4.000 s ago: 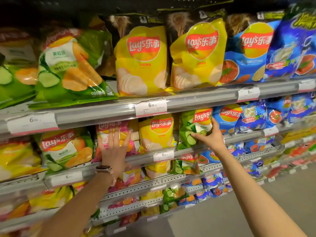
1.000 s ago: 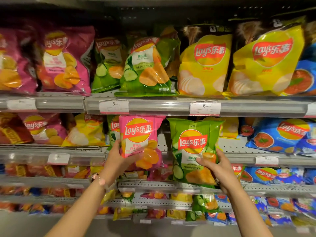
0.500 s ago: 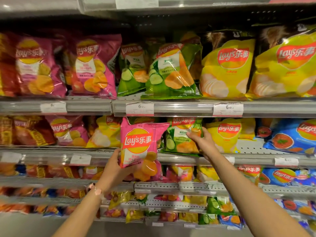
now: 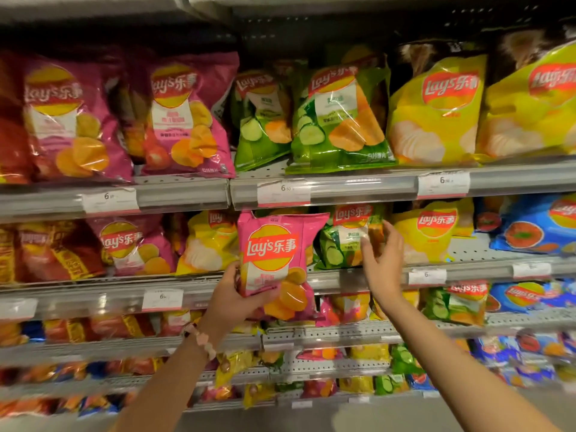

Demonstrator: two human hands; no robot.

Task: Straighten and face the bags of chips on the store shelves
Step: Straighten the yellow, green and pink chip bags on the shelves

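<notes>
My left hand [image 4: 233, 296] grips a pink bag of chips [image 4: 274, 260] by its lower left edge. It holds the bag upright, logo facing out, in front of the second shelf's rail [image 4: 336, 280]. On that shelf, just right of the pink bag, stands a small green cucumber bag [image 4: 343, 241]. My right hand [image 4: 385, 263] is at the green bag's right edge with fingers loosely spread, thumb over its front. I see no grip on it.
The top shelf [image 4: 374, 185] carries large pink, green and yellow bags; one green bag [image 4: 339, 120] leans left. On the second shelf, yellow [image 4: 433, 235] and blue [image 4: 530, 229] bags stand to the right, red and pink to the left. Lower shelves hold several small bags.
My right hand has let go of the green bag's top and dropped to its right side, fingers loosened. My left hand still holds the pink bag, slightly further right. The view has shifted left.
</notes>
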